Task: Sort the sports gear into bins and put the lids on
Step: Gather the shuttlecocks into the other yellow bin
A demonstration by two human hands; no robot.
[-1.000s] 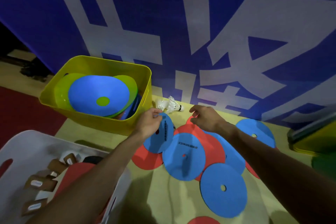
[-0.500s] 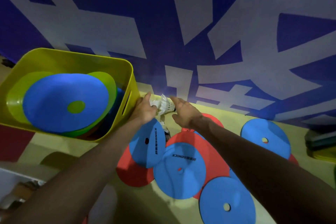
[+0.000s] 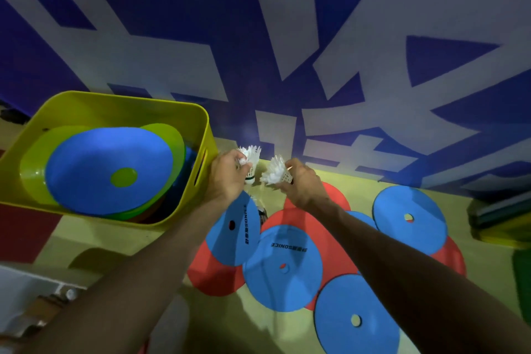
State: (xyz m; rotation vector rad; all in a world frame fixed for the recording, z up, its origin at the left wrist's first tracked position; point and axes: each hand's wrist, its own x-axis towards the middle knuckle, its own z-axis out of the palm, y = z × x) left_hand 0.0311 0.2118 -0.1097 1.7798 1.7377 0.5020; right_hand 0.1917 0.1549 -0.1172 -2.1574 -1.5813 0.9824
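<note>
While the hands (image 3: 227, 178) (image 3: 301, 185) hold shuttlecocks (image 3: 252, 162) (image 3: 275, 174), discs (image 3: 283, 267) lie scattered beneath.

Blue banner (image 3: 172, 3), large white characters; red floor patch (image 3: 26, 233).

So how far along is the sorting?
Done: the yellow plastic bin holds stacked flat discs. In hand: left hand grips one white feather shuttlecock, right hand a second shuttlecock. Left: blue floor discs and red floor discs lie loose; the bin has no lid on.
</note>
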